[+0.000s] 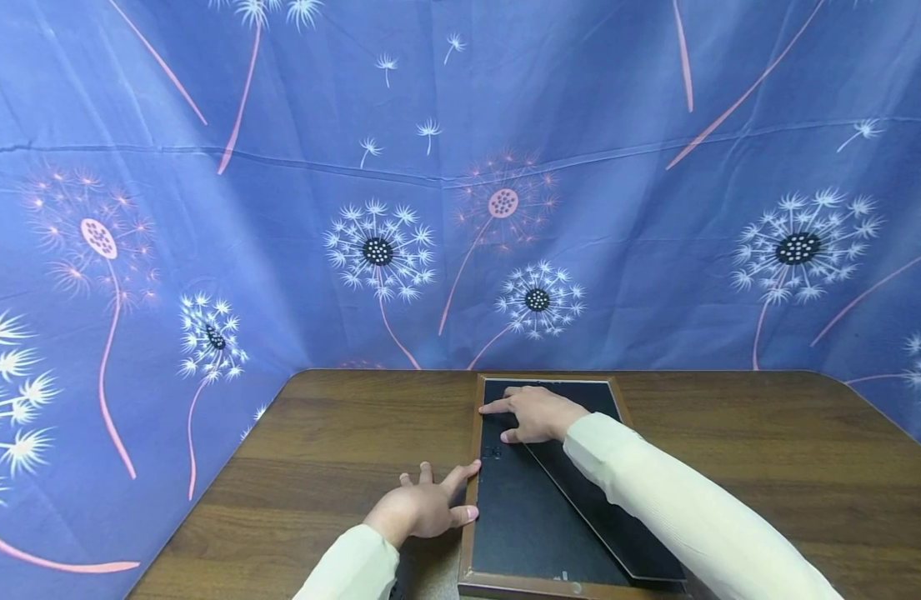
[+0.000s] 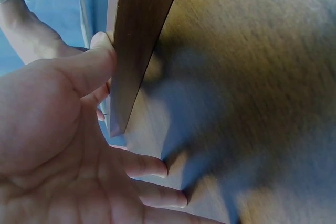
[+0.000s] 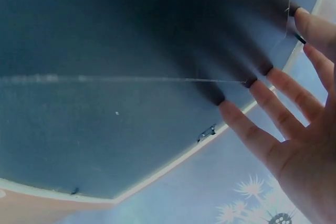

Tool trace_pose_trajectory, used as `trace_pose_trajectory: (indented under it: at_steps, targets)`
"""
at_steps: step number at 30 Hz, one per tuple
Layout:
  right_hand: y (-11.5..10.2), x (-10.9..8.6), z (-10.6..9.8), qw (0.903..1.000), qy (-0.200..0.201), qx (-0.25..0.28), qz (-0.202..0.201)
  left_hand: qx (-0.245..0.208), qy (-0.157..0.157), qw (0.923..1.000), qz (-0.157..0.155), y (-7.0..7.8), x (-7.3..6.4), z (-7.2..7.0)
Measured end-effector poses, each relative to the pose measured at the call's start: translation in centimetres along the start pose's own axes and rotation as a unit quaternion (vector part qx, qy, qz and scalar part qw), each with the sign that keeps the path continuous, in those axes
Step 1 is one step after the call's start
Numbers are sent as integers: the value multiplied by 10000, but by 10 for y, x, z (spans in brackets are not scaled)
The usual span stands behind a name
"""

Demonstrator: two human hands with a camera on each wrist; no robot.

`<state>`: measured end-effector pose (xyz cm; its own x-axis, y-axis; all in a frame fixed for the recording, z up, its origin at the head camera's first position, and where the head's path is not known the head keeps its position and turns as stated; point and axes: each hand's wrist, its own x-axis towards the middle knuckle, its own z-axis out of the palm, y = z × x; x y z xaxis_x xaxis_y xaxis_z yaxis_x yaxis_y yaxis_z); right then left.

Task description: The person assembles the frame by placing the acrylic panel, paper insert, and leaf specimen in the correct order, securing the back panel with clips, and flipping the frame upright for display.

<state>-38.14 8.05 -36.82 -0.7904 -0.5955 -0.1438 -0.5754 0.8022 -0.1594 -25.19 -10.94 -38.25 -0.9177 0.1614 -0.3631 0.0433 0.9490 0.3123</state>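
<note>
A brown picture frame [image 1: 535, 583] lies on the table with its black backing board [image 1: 513, 525] facing up. A dark flap with a pale edge, like an easel stand [image 1: 618, 537], slants across the board. My left hand [image 1: 424, 507] is at the frame's left side. Its thumb touches the wooden side in the left wrist view, and other fingers spread over the table. My right hand [image 1: 538, 412] reaches across the upper part of the board, fingers spread, fingertips at the board and its left edge. A small metal clip [image 3: 207, 132] sits by the board's edge in the right wrist view.
The frame rests on a brown wood-grain table [image 1: 340, 433]. Behind and to the left hangs a blue cloth [image 1: 280, 250] printed with dandelions. Part of a dark object shows by my left sleeve [image 1: 355, 567] at the table's near edge.
</note>
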Motion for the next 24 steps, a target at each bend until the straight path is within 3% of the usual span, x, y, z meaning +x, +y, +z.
trace_pose_trajectory:
  at_steps: [24]
  targets:
    - [-1,1,-2,9996,116,-206,-164,-3,-26,10000,-1,0,0,0]
